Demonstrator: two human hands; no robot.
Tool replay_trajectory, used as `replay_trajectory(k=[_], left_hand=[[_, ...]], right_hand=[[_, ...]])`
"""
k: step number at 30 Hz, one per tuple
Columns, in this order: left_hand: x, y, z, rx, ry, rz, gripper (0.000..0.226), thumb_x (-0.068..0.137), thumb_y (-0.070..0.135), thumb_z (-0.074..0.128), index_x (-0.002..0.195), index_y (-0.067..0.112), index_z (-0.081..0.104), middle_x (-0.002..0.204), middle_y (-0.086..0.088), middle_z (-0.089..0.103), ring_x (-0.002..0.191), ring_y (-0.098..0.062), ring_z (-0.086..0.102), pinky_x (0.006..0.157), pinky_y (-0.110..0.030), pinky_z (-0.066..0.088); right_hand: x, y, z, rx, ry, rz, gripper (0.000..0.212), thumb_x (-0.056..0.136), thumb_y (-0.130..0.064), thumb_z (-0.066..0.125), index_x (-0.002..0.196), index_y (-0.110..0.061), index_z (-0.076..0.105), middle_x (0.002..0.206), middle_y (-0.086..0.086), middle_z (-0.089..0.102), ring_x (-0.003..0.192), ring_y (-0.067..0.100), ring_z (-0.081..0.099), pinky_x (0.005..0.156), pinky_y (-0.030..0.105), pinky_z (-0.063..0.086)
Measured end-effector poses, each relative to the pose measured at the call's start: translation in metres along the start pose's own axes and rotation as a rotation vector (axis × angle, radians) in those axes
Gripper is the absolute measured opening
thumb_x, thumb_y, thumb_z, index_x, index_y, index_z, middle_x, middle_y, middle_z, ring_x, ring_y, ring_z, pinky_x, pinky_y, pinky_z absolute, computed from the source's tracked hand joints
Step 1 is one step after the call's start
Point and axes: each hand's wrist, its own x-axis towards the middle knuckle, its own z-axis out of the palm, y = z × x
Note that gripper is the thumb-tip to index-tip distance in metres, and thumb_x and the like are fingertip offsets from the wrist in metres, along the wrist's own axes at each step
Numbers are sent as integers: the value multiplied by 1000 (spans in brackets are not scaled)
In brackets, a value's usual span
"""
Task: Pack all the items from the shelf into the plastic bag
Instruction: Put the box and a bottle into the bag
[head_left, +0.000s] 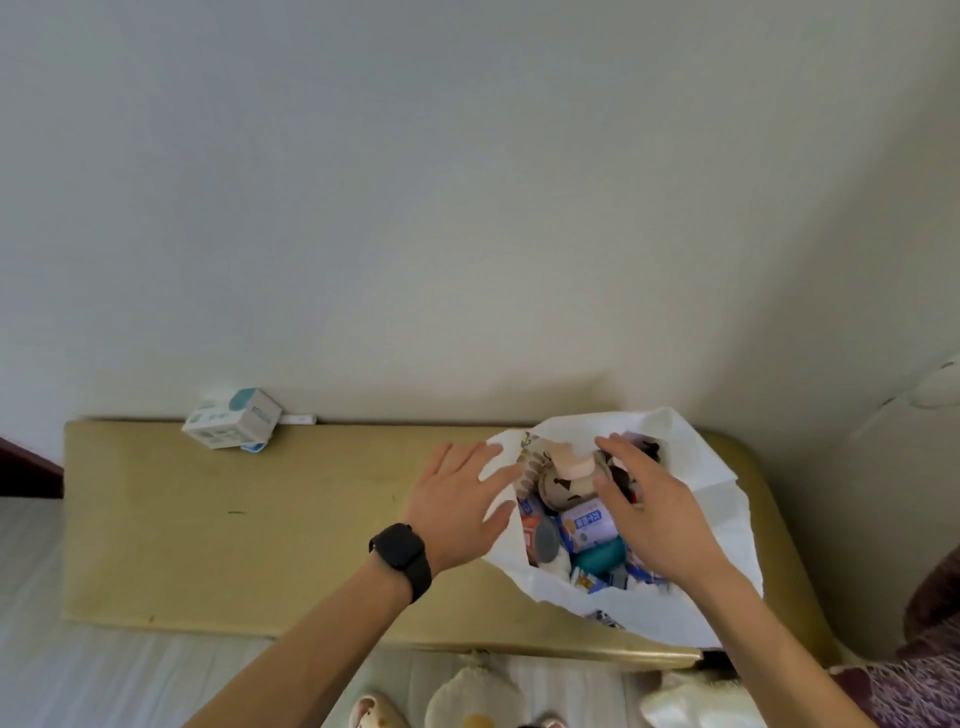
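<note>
nothing clamped by either hand. white-and-teal box (234, 420) not yet packed, far left at back edge of shelf (208, 519), against wall, tipped, long axis lower-left to upper-right. left hand (457, 501) spread flat on left rim of plastic bag (711, 467); mouth up, stuffed full, right end of shelf. right hand (660, 525) loose over contents, beside pink-capped bottle (569, 460). risk: probably slumps and spills if rim freed to reach box.

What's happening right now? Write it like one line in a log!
step: packing | left hand: open, touching plastic bag rim | right hand: open over packed items | unpacked: white-teal box on shelf
</note>
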Motion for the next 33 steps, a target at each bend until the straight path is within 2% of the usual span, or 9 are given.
replay_trajectory(k=[4,6,11,15,18,21,25,31,33], left_hand=[[-13,-48,-21,-112,37,-309,48,95,46,40,143,43,36,155,6,33,141,-18,31,117,-40,20],[-27,-71,-26,-137,53,-412,49,95,45,43,143,43,36,154,6,34,138,-18,35,115,-37,23],[-77,-129,-25,-160,32,-644,49,95,44,44,143,42,34,153,7,36,138,-17,35,114,-35,24],[-122,-180,-14,-208,-11,-805,51,95,44,44,144,42,33,154,6,35,141,-17,32,116,-38,23],[-152,-227,4,-229,-66,-889,51,95,44,43,145,41,33,154,4,35,142,-18,31,116,-39,23],[-177,-280,28,-281,-121,-966,52,94,43,44,145,40,33,154,3,35,142,-20,30,116,-39,23],[-205,-355,69,-350,-225,-1042,54,95,43,44,147,38,31,156,-1,31,144,-23,27,117,-42,21],[-233,-435,136,-451,-490,-1071,67,96,47,42,154,39,11,164,-4,9,149,-32,9,120,-53,9],[-240,-449,152,-485,-593,-1056,70,95,50,43,154,41,6,165,-1,0,150,-34,2,120,-55,4]], right_hand=[[3,-47,4,-66,94,-225,36,100,-39,48,136,-37,53,142,-24,42,133,-8,31,109,15,22],[9,-68,15,-119,92,-308,38,100,-42,45,137,-36,54,141,-25,41,136,-7,27,110,18,22],[40,-117,67,-173,-44,-440,40,99,-38,49,139,-40,51,148,-23,40,142,-6,20,113,17,15],[66,-161,126,-223,-188,-540,42,101,-42,42,141,-34,50,151,-14,42,146,4,22,115,21,14],[87,-192,177,-260,-309,-558,45,100,-41,45,145,-33,46,152,-14,40,146,5,22,113,16,11],[109,-220,235,-189,-432,-417,50,96,-43,54,144,-32,44,149,-13,44,140,5,33,109,15,18],[146,-253,327,-33,-608,-69,58,89,-48,64,140,-24,48,144,-8,53,131,7,49,103,22,34],[206,-290,451,-17,-653,215,74,85,-61,62,142,-18,44,145,-2,50,132,17,49,106,33,40],[229,-304,484,61,-657,296,74,84,-65,60,143,-21,47,136,-6,54,125,18,52,101,37,44]])
